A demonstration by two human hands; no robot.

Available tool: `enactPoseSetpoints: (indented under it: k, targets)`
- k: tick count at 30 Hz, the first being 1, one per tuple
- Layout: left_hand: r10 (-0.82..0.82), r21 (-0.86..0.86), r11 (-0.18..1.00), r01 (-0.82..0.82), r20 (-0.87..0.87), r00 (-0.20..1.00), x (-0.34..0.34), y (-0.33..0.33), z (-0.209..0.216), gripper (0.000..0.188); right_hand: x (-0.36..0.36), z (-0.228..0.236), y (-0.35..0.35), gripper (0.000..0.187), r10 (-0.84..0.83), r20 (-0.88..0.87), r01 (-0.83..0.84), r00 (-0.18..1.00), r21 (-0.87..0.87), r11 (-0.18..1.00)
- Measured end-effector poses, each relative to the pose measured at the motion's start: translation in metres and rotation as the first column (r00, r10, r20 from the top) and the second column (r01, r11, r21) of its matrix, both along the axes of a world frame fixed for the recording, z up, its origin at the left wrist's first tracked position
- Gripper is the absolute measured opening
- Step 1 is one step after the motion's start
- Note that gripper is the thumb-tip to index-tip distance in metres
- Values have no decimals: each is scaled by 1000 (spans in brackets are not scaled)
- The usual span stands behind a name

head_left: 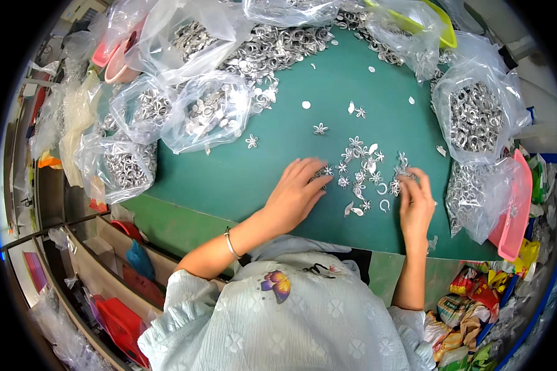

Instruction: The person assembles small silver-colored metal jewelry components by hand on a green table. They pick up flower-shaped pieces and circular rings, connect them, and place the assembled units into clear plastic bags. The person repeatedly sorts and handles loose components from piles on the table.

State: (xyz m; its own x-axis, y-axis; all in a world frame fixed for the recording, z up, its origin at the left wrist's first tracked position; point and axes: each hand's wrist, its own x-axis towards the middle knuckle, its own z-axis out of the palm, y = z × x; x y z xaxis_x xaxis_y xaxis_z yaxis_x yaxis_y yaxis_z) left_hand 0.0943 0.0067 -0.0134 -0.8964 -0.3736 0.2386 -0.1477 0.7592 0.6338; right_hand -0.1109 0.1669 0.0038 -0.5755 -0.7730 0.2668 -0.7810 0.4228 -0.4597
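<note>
- Silvery metal flower pieces (375, 178) lie scattered on the green tabletop (223, 182) between the two hands.
- The left hand (293, 193) is palm down with its fingers loosely bent and apart; the fingertips reach a few flowers at the group's near-left edge, and no firm grip shows.
- The right hand (417, 207) curves its fingers over a small cluster (402, 166) just beyond its fingertips; whether thumb and finger close on a piece, I cannot tell.
- Just left of the right hand sit open rings (384, 205) and, farther left, a leaf-shaped piece (357, 211).
- Beyond the left hand lies a lone flower (320, 128); farther off, a large heap (278, 49).
- Right of the right hand stand a clear bag (515, 108) of rings and a pink tray (518, 213).
</note>
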Motion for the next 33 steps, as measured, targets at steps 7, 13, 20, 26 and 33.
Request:
enactPoseSetpoints:
  k: [7, 13, 20, 26, 33]
  targets:
    - [-79, -148, 986, 75, -22, 997, -32, -3, 3, 24, 42, 2, -19, 24, 304, 43, -305, 952, 12, 952]
    - [162, -74, 983, -168, -77, 984, -6, -9, 3, 24, 18, -3, -5, 13, 127, 4, -127, 992, 48, 991]
    - [166, -189, 968, -164, -6, 986, -13, -3, 6, 21, 39, 8, -19, 11, 194, 123, -189, 973, -50, 981]
    - [205, -42, 978, -204, 17, 979, 6, -19, -5, 26, 41, 13, -27, 13, 219, 209, -217, 953, -29, 976]
    - [191, -167, 968, -186, 14, 982, 4, -10, 3, 31, 64, 3, -58, 18, 410, 137, -406, 902, -59, 912]
